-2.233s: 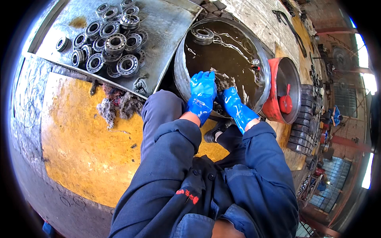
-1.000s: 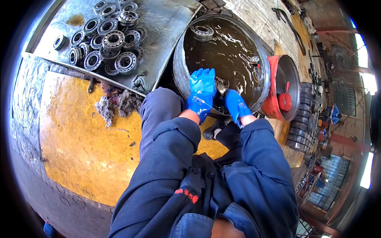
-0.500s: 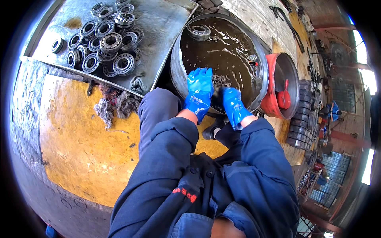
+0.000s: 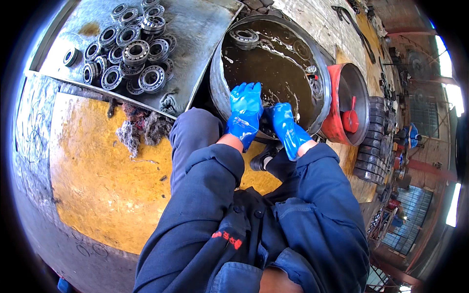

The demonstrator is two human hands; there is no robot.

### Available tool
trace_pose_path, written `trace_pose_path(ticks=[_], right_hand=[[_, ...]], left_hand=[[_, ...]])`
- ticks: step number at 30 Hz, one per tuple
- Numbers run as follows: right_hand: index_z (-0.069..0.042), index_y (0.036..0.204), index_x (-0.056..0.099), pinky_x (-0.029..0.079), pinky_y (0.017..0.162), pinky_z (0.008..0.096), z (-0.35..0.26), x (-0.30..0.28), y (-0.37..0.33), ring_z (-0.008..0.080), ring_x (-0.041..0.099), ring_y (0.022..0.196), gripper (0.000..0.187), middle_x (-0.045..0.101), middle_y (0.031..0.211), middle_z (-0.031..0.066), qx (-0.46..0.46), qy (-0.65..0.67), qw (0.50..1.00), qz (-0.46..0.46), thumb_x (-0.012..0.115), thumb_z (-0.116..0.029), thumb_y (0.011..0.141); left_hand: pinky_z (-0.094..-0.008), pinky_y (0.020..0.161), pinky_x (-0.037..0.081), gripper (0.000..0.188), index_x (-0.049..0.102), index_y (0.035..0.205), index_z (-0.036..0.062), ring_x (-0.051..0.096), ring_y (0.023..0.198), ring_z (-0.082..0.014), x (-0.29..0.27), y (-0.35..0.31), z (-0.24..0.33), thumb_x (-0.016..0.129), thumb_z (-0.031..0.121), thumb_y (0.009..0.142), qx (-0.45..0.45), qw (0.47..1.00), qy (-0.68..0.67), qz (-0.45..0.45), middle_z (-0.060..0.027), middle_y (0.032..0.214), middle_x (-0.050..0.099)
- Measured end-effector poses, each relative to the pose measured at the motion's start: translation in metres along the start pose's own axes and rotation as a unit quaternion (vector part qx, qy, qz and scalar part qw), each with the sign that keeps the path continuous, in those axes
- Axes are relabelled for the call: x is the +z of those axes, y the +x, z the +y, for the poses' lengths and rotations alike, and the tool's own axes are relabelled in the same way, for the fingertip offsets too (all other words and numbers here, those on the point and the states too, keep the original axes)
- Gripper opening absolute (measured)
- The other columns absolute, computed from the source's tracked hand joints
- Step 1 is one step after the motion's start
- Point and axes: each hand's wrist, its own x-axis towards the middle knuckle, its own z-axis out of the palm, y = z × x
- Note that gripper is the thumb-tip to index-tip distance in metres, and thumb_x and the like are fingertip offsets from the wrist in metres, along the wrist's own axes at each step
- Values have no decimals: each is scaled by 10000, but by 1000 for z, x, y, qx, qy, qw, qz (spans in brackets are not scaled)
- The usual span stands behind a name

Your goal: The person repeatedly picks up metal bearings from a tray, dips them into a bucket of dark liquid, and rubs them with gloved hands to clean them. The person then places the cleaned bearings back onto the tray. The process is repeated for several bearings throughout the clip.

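Note:
Both my hands wear blue rubber gloves and are over the near side of a round metal tub (image 4: 216, 73) of brown liquid (image 4: 264, 63). My left hand (image 4: 245, 110) is at the near left rim, its fingers lying forward together and bent over something hidden below. Close to its right, my right hand (image 4: 285, 123) is closed, fingertips turned toward the left hand. Between the gloves only a dark patch shows; what they hold cannot be made out. A roller bearing (image 4: 244, 37) sits inside the tub at the far left, and small parts (image 4: 312, 77) are along its right wall.
Several roller bearings (image 4: 152, 79) are heaped on a metal tray (image 4: 195, 58) at the left. Frayed rags (image 4: 155, 129) hang below its edge onto a yellow board (image 4: 107, 171). Right of the tub stands a red bucket (image 4: 334, 105) holding a red tool (image 4: 350, 120), with stacked dark rings (image 4: 370, 141) beyond.
My right hand has shifted slightly up and left, closer to my left hand. The grey frayed bundle seen between them has gone from sight. The liquid's ripples have calmed.

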Motion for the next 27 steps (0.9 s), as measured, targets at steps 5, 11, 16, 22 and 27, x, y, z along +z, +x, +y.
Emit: trace_pose_path(ticks=[5, 11, 16, 22, 27], right_hand=[[-137, 1089, 772, 555, 814, 465, 5, -4, 0, 362, 719, 973, 277, 740, 1082, 190, 2, 87, 995, 50, 629, -326, 947], [-103, 1105, 756, 541, 791, 462, 19, 17, -21, 395, 710, 954, 309, 733, 1006, 219, 73, 290, 954, 31, 660, -343, 934], [-212, 972, 791, 544, 689, 437, 6, 8, -11, 278, 752, 873, 176, 765, 887, 72, -117, -111, 983, 88, 629, -236, 907], [-144, 1094, 775, 553, 877, 468, 0, -21, -21, 374, 703, 1038, 312, 730, 1095, 192, 71, 183, 981, 4, 625, -372, 943], [-153, 1108, 776, 554, 865, 449, 11, 32, -7, 366, 710, 1030, 304, 737, 1093, 172, 15, 171, 974, 144, 595, -357, 971]], left_hand=[[-466, 994, 498, 338, 712, 1171, 76, 666, 1116, -331, 4, -1, -6, 645, 131, 844, -2, 1000, 4, 16, -125, 1170, 718], [-473, 971, 507, 328, 718, 1159, 79, 676, 1076, -332, 0, 2, -2, 650, 135, 843, 13, 1000, -8, 11, -125, 1145, 724], [-476, 991, 504, 335, 720, 1181, 84, 677, 1098, -327, 5, -1, -7, 643, 132, 860, 5, 1000, 2, 25, -126, 1153, 727], [-474, 993, 504, 345, 719, 1188, 84, 679, 1103, -323, -2, -1, -7, 651, 135, 853, -3, 1000, 4, 13, -123, 1164, 727], [-467, 996, 499, 348, 722, 1187, 84, 677, 1111, -321, 5, -2, -3, 650, 153, 853, 6, 1000, 7, 12, -122, 1170, 727]])
